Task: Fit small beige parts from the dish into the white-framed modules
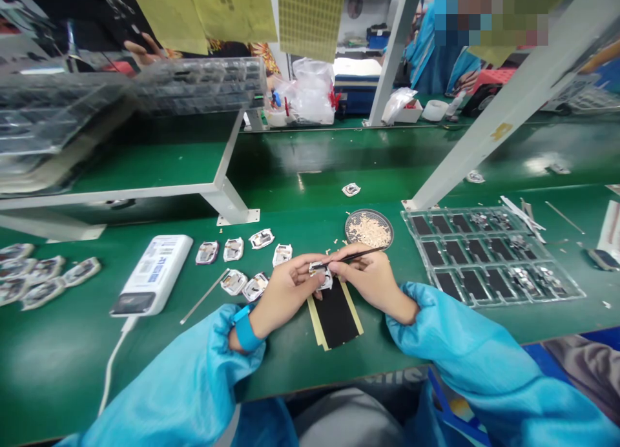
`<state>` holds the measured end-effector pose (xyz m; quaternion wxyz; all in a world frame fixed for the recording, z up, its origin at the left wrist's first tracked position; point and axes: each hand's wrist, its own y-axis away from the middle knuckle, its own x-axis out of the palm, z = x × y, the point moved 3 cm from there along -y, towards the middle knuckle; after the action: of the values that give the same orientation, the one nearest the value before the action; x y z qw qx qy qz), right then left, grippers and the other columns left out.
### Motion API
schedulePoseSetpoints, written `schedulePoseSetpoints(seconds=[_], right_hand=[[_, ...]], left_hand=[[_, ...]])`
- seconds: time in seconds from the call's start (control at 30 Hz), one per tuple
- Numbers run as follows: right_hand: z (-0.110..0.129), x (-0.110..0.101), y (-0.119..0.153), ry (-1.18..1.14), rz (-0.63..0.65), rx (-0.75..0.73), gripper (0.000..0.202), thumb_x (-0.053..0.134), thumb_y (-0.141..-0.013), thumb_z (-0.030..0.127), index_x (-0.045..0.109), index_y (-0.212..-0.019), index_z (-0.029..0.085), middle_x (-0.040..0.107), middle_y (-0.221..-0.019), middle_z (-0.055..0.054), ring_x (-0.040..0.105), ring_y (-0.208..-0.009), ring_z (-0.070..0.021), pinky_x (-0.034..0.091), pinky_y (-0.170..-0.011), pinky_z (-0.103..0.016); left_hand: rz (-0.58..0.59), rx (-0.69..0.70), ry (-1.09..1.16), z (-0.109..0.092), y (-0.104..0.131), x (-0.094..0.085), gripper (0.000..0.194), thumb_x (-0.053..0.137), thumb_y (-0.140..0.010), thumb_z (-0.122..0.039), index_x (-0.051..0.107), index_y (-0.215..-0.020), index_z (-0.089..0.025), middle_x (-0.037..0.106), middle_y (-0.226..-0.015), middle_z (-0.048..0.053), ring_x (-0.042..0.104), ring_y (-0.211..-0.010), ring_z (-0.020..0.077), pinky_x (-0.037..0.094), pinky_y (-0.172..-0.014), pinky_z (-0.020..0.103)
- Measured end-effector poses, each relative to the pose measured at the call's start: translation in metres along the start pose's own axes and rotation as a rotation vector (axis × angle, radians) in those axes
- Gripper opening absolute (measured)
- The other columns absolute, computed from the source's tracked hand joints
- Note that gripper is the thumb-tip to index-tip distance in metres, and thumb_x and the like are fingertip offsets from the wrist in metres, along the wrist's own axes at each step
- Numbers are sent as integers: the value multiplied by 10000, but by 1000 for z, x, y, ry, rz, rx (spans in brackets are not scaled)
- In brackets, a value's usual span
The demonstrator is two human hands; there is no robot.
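My left hand (283, 291) is closed on a small white watch case (325, 280), held above a black sheet with yellow edges (336, 318). My right hand (375, 280) grips dark tweezers (361, 253), whose tip points left and reaches the case; whether it touches a part inside cannot be made out. Just beyond the right hand stands a round dish (371, 227) of small beige pieces, some scattered beside it. Several similar open cases (233, 249) lie left of my hands. A blue band (247, 329) circles my left wrist.
To the right lies a clear compartment tray (494, 256) holding black rectangles and small parts. A white power bank (154, 272) with a cable, a thin strip (203, 296) and more cases (41, 276) are at left. White posts (484, 111) and a raised shelf (159, 143) stand beyond.
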<state>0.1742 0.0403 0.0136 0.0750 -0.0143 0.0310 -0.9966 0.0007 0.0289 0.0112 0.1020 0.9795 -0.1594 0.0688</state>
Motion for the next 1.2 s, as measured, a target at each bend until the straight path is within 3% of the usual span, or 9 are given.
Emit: schedulePoseSetpoints(seconds=[0.13, 0.23, 0.4, 0.8, 1.07, 1.2], right_hand=[[2, -5, -1, 20, -18, -33, 210, 801, -815, 351, 744, -900, 167, 767, -915, -75, 689, -664, -144, 537, -512, -224], [11, -13, 0, 70, -37, -155, 148, 766, -851, 299, 705, -909, 178, 748, -925, -67, 715, -796, -171, 552, -564, -232], [20, -17, 4, 226, 11, -329, 66, 724, -875, 200, 679, -923, 191, 730, -915, -56, 701, -828, -165, 545, -620, -247], [11, -10, 7, 367, 82, -444, 120, 718, -871, 174, 685, -978, 217, 736, -954, -43, 680, -819, -157, 525, -617, -257], [15, -10, 5, 399, 86, -372, 124, 691, -910, 291, 709, -998, 205, 739, -971, -53, 685, -845, -162, 538, -659, -251], [17, -10, 0, 366, 118, -317, 189, 725, -893, 345, 718, -986, 181, 737, -998, -51, 679, -875, -158, 545, -717, -232]], left_hand=[[-10, -21, -16, 0, -1, 0, 454, 799, -796, -294, 669, -1191, -110, 756, -882, 54, 658, -633, 121, 599, -608, 242], [-60, -15, -49, 0, -2, -4, 443, 776, -816, -313, 669, -1194, -108, 754, -890, 60, 656, -628, 121, 593, -606, 241], [-139, 44, -155, 2, -4, -13, 423, 753, -837, -320, 669, -1203, -126, 735, -836, 44, 653, -614, 125, 576, -589, 234], [-193, 52, -255, 5, -2, -15, 458, 750, -838, -341, 655, -1241, -145, 754, -882, 61, 701, -621, 154, 585, -609, 259], [-234, -5, -271, -3, -1, -16, 605, 812, -751, -446, 660, -1257, -152, 774, -971, 81, 743, -716, 202, 637, -662, 291], [-325, -96, -395, -10, -4, -19, 651, 842, -648, -537, 710, -1198, -215, 796, -951, 52, 769, -762, 239, 638, -651, 263]])
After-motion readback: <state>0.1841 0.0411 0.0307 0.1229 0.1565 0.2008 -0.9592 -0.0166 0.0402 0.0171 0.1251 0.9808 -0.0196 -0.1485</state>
